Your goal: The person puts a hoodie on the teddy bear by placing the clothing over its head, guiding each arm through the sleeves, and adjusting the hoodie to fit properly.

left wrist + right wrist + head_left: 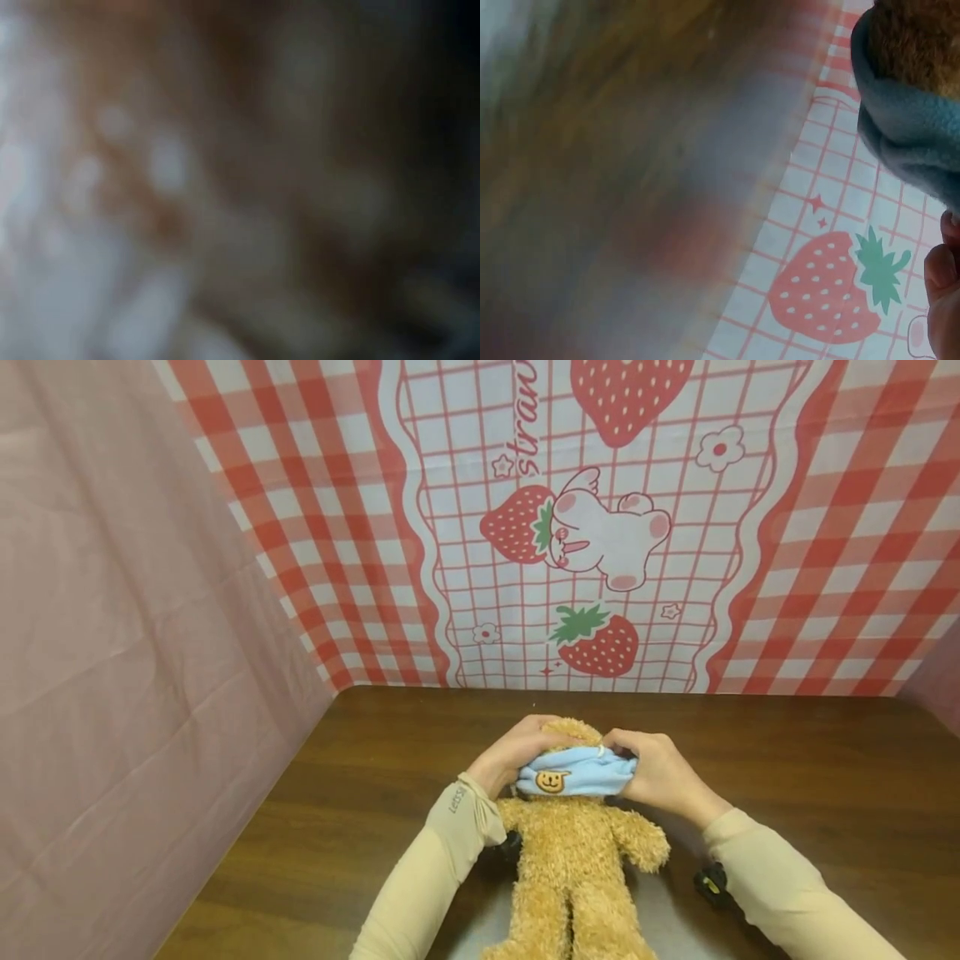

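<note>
A tan plush teddy bear (572, 843) lies face-up on the table with its legs toward me. Over its face is a light blue cloth garment (592, 768) with a small bear-face patch; fur shows above its upper edge. On the left side my left hand (525, 747) grips the garment against the head, some fingertips hidden. My right hand (663, 770) pinches the garment's right edge. The right wrist view shows the blue cloth (907, 135) around brown fur, with fingers (941, 274) at its lower edge. The left wrist view is too blurred to read.
The brown wooden table (360, 793) meets a red-and-white strawberry-print cloth (600, 568) at the back. A pink cloth (150, 652) hangs on the left. Below my right wrist is a small black object (711, 883). Something pale grey (667, 927) lies under the bear's legs.
</note>
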The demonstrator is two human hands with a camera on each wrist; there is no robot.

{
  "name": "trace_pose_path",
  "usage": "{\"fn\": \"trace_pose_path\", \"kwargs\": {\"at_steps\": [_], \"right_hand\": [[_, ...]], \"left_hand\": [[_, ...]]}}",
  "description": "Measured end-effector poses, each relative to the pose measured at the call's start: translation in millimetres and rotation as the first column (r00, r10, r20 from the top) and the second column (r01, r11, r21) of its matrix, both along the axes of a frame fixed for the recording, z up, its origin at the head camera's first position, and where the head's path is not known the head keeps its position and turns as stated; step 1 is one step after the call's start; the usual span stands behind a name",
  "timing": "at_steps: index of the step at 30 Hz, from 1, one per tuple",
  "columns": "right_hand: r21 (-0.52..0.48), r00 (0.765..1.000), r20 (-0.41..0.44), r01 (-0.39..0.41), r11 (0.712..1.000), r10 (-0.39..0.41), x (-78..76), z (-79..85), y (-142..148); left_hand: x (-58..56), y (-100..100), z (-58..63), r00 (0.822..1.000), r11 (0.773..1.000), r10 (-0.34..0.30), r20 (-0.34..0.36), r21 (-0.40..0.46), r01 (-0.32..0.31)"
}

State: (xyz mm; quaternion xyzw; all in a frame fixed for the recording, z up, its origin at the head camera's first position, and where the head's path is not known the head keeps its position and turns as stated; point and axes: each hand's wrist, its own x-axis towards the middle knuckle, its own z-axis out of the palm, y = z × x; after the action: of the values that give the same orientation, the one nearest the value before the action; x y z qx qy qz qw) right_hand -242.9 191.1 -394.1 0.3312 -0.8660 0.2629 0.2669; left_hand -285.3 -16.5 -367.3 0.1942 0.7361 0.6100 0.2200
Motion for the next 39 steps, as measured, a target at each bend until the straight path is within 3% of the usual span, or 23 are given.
{"fn": "trace_pose_path", "kwargs": {"at_steps": [5,8,13,19,24,30,39], "right_hand": [[0.037,0.987,-0.144,-0.071,0.997,0.076,-2.6,0.2,1.4],[0.026,0.984,-0.153,-0.094,0.995,0.097,0.4,-0.3,2.3],[0.001,0.985,-0.167,-0.041,0.999,0.040,3.3,-2.5,4.5],[0.012,0.993,-0.105,0.059,0.998,-0.057,6.6,-2.1,1.6],[0.015,0.989,-0.093,0.113,0.993,-0.111,10.2,-3.2,-1.7],[-0.042,0.995,0.044,0.094,0.995,-0.092,18.2,-4.2,-1.6],[-0.043,0.982,0.177,0.081,0.996,-0.072,24.2,1.8,2.6]], "left_hand": [[1.6,-0.2,-0.4,1.000,1.000,0.006,-0.013,0.020,-0.006],[2.8,0.3,-2.2,1.000,0.998,0.031,0.004,0.049,-0.031],[3.2,3.0,-6.3,0.995,0.993,0.098,0.005,0.068,-0.098],[1.5,2.1,-8.7,0.984,0.983,0.178,0.021,0.043,-0.179],[-1.0,1.1,-9.9,0.978,0.978,0.204,0.044,0.046,-0.206],[-3.1,0.5,-9.7,0.953,0.950,0.295,0.071,0.083,-0.300],[-4.1,3.4,-11.0,0.934,0.931,0.347,0.084,0.089,-0.354]]}}
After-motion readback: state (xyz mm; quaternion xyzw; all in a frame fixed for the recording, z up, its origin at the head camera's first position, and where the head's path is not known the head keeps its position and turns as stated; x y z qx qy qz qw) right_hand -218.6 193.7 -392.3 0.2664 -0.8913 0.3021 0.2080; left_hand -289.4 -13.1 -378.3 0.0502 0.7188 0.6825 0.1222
